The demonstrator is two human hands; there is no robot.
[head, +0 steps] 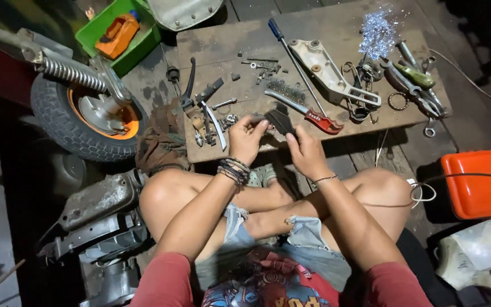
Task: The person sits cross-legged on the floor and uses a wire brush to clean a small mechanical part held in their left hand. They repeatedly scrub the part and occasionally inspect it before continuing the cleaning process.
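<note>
Dark wooden planks are carrying a low wooden board (211, 40) that is lying in front of the seated person's crossed legs, littered with small metal parts. At the board's near edge, the left hand (245, 138) and the right hand (307, 152) are both pinching a small black part (282, 121), fingers closed narrowly around it. Just beyond the part, a red-handled wrench (308, 112) and a wire brush (286, 90) are resting on the board. Left of the board, a scooter wheel (83, 116) is standing.

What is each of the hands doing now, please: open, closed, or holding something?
Left hand: closed on one end of a small dark part.
Right hand: closed on the same dark part, at its other end.
</note>
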